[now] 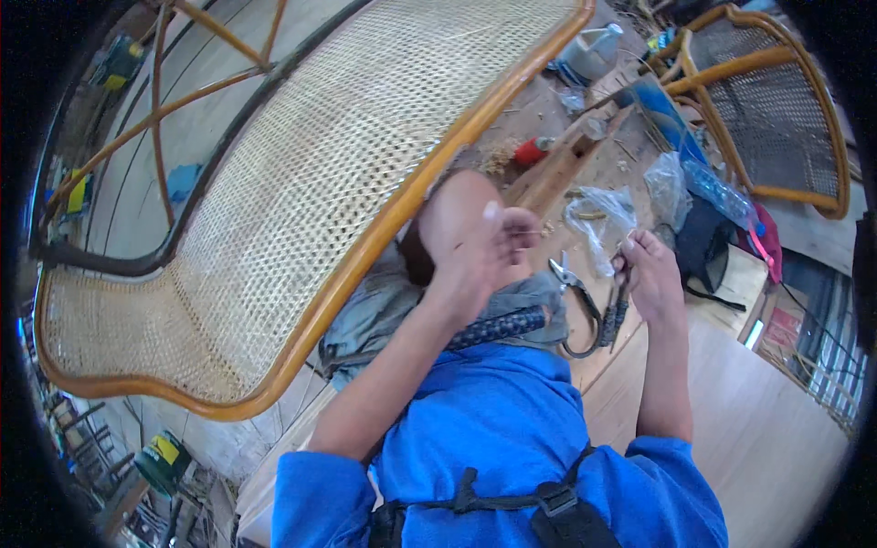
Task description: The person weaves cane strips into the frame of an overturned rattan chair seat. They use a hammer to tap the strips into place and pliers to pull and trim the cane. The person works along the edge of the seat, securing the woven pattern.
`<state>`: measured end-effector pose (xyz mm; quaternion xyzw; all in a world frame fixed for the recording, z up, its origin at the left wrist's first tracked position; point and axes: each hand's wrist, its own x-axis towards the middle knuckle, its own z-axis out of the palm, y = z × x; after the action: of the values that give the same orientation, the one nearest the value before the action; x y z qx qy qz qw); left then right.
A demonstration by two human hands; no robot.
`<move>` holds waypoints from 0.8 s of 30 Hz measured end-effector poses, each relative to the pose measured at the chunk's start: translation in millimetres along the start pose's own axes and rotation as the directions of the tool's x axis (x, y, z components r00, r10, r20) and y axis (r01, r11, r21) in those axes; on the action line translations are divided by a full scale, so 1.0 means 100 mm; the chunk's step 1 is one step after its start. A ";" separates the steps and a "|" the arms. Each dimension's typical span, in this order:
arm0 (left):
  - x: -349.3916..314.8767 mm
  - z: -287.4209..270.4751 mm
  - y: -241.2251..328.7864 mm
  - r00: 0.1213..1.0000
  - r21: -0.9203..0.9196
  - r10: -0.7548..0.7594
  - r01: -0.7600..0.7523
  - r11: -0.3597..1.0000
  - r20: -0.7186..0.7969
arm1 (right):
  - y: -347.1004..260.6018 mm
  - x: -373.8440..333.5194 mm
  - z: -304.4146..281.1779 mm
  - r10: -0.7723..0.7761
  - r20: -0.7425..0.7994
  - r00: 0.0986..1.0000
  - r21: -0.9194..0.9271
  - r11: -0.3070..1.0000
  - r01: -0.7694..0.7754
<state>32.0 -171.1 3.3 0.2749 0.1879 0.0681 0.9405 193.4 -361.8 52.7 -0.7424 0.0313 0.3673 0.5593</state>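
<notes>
The cane-webbed panel (301,183) lies left of the left hand (489,251), pale open mesh in glossy orange-brown rim; that hand's fingers bend loosely, the right hand (653,274) presses fingertips together (on what, I can't tell).

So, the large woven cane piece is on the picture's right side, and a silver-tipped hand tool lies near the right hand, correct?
Not quite: the head view shows the large woven cane piece on the left side. The silver-tipped hand tool does lie near the right hand.
</notes>
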 end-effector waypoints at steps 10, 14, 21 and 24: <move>-0.01 -0.25 -0.18 0.996 -0.666 -0.060 0.092 0.740 0.070 | 0.06 -0.38 1.28 -0.297 0.325 0.898 -0.457 0.781 0.425; -0.06 -0.31 -0.18 0.996 -0.714 -0.079 0.092 0.695 0.051 | -0.05 -0.38 1.36 -0.152 0.292 0.944 -0.433 0.860 0.272; -0.12 -0.24 -0.12 0.989 -0.486 -0.138 0.094 0.869 -0.057 | -0.10 -0.29 1.29 -0.118 0.292 0.949 -0.064 0.988 0.143; -0.23 -0.21 -0.08 0.986 -0.275 -0.166 0.152 0.949 -0.027 | -0.08 -0.26 1.29 -0.204 0.263 0.943 -0.027 0.976 0.218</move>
<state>2.3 -172.5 -10.2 0.1252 0.2217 0.0240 0.9667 112.5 -257.6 60.5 -0.7024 -0.1319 0.4000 0.5739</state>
